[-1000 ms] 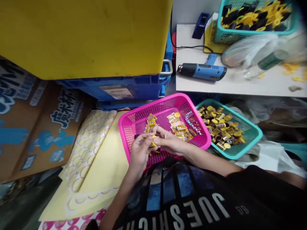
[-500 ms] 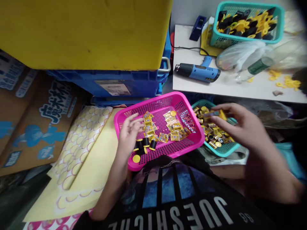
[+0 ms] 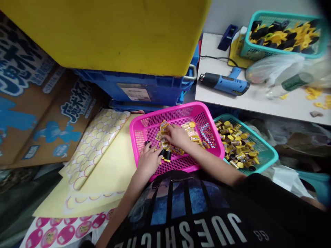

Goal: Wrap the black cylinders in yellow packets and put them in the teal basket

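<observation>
A pink mesh basket [image 3: 178,109] holds small yellow printed wrappers [image 3: 196,138] and black cylinders with yellow rims [image 3: 167,156]. My left hand [image 3: 150,160] reaches over the basket's near left corner, fingers bent down onto the black cylinders; whether it grips one is hard to tell. Inside the same basket, my right hand [image 3: 178,136] has its thumb and fingers at the left pile of wrappers [image 3: 163,128], pinching at a wrapper there. To the right sits a teal basket [image 3: 267,156] with many wrapped yellow and gold cylinders [image 3: 236,143].
Blue crates [image 3: 160,90] with a yellow surface [image 3: 124,34] rise behind. A white table [image 3: 261,100] carries a blue heat gun [image 3: 224,83], a plastic bag and another teal basket [image 3: 274,52]. Sticker sheets [image 3: 95,144] and cardboard boxes [image 3: 51,134] lie left.
My right hand has moved left from above the teal basket into the pink basket, and the piece it held is gone from it. My left hand has lowered onto the black cylinders. The view has shifted.
</observation>
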{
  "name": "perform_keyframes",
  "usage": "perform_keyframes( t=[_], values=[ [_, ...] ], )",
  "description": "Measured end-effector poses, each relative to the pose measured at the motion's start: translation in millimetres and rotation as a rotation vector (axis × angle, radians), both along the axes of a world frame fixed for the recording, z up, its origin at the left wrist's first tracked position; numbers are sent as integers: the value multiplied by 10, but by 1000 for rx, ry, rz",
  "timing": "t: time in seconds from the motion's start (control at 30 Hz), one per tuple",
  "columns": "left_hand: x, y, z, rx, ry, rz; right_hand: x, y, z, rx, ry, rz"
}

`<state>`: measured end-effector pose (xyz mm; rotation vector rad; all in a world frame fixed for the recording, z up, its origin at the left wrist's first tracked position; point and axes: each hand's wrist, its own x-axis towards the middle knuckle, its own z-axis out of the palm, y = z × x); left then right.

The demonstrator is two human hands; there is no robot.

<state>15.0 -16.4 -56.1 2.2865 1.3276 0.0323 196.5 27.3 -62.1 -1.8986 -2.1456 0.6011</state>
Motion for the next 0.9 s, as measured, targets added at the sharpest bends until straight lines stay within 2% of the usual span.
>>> perform_keyframes(
  t=[0.13,0.23,0.27,0.33,0.4,0.47,0.53,0.6,0.73,0.8,0.9],
  values=[
    [19,-25,-27,26,8,23,-71,68,-161,102,-76,268],
    [41,-5,-21,-10,-108,96,-28,113,-211,86,-52,283],
    [44,8,-11,-22,-192,157,-15,119,-206,94,-14,262],
    [47,37,23,-42,-433,368,-6,98,-154,143,109,231],
    [46,64,71,-101,-714,615,-26,29,-53,225,248,264],
    [47,87,125,-239,-943,758,-59,-68,69,313,329,330],
    [52,104,175,-391,-1092,795,-77,-161,175,354,367,353],
    [60,114,220,-461,-1162,811,-63,-227,244,331,420,297],
    [90,128,298,-438,-1185,822,26,-251,262,121,577,128],
    [110,142,338,-456,-1184,798,53,-223,236,23,674,102],
    [145,177,393,-469,-1202,773,37,-159,209,-33,880,57]
  ],
)
